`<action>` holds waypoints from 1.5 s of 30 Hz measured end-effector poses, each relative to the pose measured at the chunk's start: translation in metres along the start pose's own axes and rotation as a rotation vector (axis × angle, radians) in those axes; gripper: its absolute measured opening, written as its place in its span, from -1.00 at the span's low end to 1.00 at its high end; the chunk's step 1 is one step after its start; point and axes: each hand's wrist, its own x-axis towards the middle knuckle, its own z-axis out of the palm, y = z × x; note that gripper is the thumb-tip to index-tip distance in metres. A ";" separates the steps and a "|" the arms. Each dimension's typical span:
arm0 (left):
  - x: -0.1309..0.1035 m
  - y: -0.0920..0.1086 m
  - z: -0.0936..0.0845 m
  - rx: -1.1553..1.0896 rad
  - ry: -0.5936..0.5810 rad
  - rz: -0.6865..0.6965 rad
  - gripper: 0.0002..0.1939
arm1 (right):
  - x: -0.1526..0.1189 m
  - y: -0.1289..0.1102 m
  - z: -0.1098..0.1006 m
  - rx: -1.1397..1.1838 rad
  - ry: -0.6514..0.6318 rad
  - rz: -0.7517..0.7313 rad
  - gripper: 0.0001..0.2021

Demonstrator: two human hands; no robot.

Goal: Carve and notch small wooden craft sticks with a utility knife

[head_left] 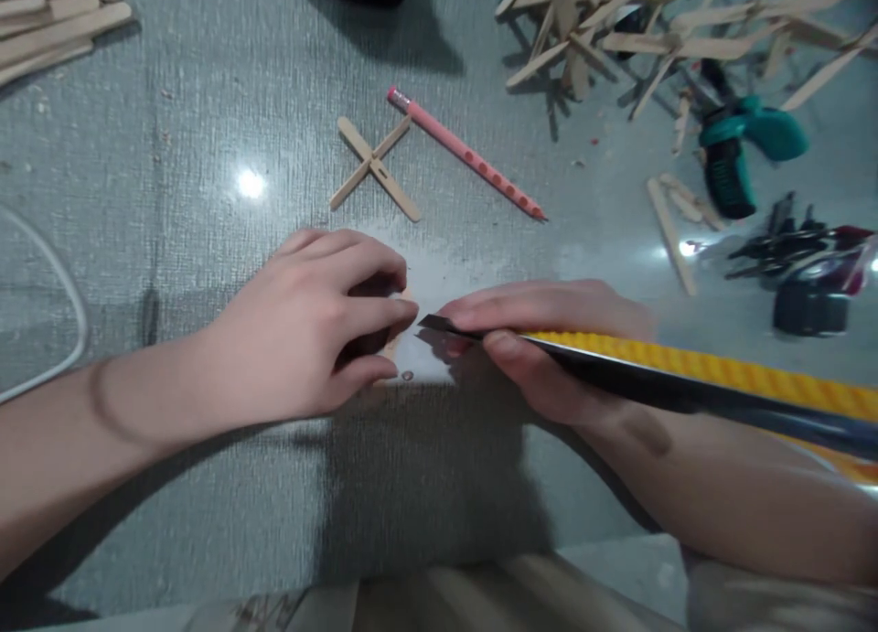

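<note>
My right hand (549, 339) grips a yellow utility knife (686, 376), its dark blade pointing left at my left fingertips. A small gap separates the blade tip from those fingers. My left hand (322, 321) is closed, its bent fingertips pressing down over a white sheet (425, 362). Under them shows a sliver of something pale and wood-coloured, mostly hidden. By the left thumb is a small round spot. Two wooden craft sticks joined in a cross (372, 161) lie beyond my left hand, one of them with a small slot near the middle.
A pink pencil (473, 156) lies beyond the hands. At left are stacked craft sticks (61, 19) and a white cable (75, 312). Joined stick pieces (569, 37), teal-handled pliers (731, 156), loose sticks (672, 234) and dark small items (809, 294) occupy the right.
</note>
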 end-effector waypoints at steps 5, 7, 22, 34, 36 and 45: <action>0.002 -0.001 -0.001 0.030 -0.015 -0.003 -0.75 | 0.005 -0.003 0.001 -0.051 -0.120 -0.085 -0.84; 0.002 0.000 -0.002 0.055 -0.047 0.002 -0.67 | 0.006 -0.003 0.003 -0.048 -0.127 -0.093 -0.83; -0.004 -0.007 -0.004 0.157 -0.127 0.047 -0.32 | 0.010 -0.001 0.011 -0.024 -0.132 -0.122 -0.82; -0.003 -0.007 -0.001 0.206 -0.100 0.067 -0.41 | 0.010 -0.001 0.011 -0.059 -0.164 -0.131 -0.80; -0.003 -0.007 0.001 0.230 -0.090 0.072 -0.41 | 0.010 -0.002 0.010 -0.051 -0.188 -0.130 -0.79; -0.005 -0.008 0.004 0.225 -0.085 0.061 -0.35 | 0.009 0.001 0.010 -0.014 -0.235 -0.129 -0.81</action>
